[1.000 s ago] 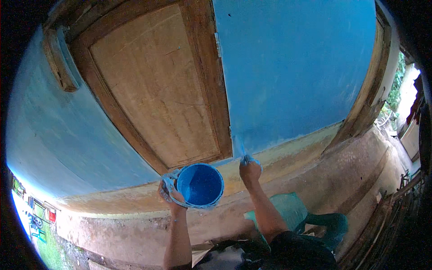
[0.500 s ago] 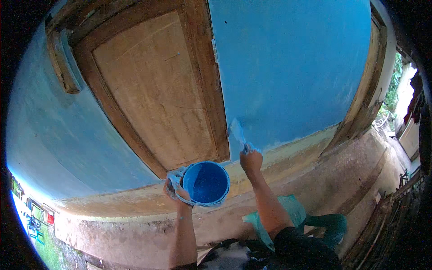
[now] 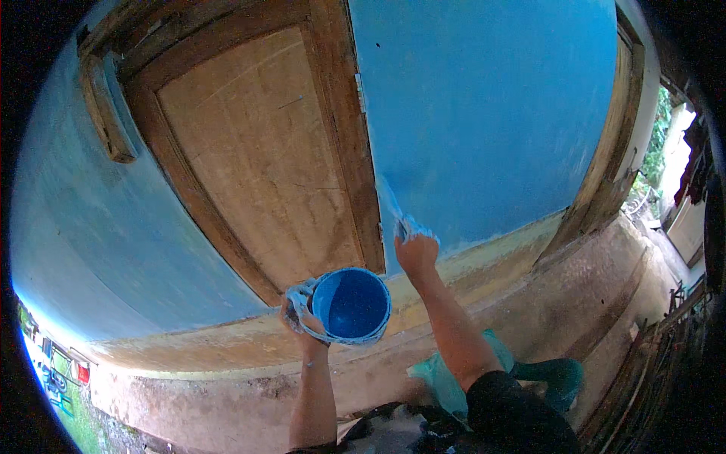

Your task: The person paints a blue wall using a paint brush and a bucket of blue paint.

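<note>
My right hand (image 3: 417, 256) is closed around a paintbrush (image 3: 395, 209) smeared with pale blue paint. The brush head lies against the blue wall (image 3: 484, 113), low down beside the wooden door frame (image 3: 333, 91). My left hand (image 3: 301, 324) grips the left side of a blue paint bucket (image 3: 324, 301), held below the door's lower edge. Dark blue shows inside the bucket, with a lighter band along its left inner wall. Something light blue and paint-smeared lies over my left fingers at the rim; I cannot tell whether it is a cloth.
A brown wooden door panel (image 3: 257, 151) fills the middle left. A bare yellowish wall base (image 3: 499, 250) runs below the paint. Green plastic chair-like pieces (image 3: 556, 378) stand behind my right forearm. Piled sticks (image 3: 643, 378) lie at the lower right.
My right hand and the brush have moved up and slightly left, along the wall beside the door frame. The bucket in my left hand has shifted slightly right and up.
</note>
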`<state>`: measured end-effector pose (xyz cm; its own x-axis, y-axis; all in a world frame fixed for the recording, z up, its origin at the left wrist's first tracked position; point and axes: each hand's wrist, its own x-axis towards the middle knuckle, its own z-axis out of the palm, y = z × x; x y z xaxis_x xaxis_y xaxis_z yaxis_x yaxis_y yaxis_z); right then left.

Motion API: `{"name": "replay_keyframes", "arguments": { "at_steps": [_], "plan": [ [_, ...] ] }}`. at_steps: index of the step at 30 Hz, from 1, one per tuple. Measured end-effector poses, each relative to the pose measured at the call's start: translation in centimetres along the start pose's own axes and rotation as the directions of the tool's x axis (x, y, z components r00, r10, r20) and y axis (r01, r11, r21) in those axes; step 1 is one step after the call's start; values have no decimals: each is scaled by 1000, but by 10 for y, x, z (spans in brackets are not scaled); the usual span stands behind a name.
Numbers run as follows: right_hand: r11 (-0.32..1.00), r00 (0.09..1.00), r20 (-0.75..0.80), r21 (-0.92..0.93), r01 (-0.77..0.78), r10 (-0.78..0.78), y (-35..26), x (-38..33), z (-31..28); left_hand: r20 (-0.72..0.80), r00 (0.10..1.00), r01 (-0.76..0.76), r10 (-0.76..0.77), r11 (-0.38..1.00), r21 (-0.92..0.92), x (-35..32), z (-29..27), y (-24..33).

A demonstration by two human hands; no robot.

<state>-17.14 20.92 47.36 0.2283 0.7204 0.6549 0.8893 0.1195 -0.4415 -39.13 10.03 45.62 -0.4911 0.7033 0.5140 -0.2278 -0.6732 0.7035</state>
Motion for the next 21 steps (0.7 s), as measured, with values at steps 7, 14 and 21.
{"name": "replay_keyframes", "arguments": {
  "at_steps": [7,14,21],
  "plan": [
    [992,968,236,-108,-58,82,9,-34,-21,-76,997,13,-20,996,-90,-6,-8,2],
    [968,963,-169,-172,181,-210,-50,55,-122,-114,989,-98,93,994,-46,-16,-7,4],
    [975,951,-261,-187,119,-166,-64,49,-133,-9,999,29,-31,994,-109,-24,8,34]
  ]
}}
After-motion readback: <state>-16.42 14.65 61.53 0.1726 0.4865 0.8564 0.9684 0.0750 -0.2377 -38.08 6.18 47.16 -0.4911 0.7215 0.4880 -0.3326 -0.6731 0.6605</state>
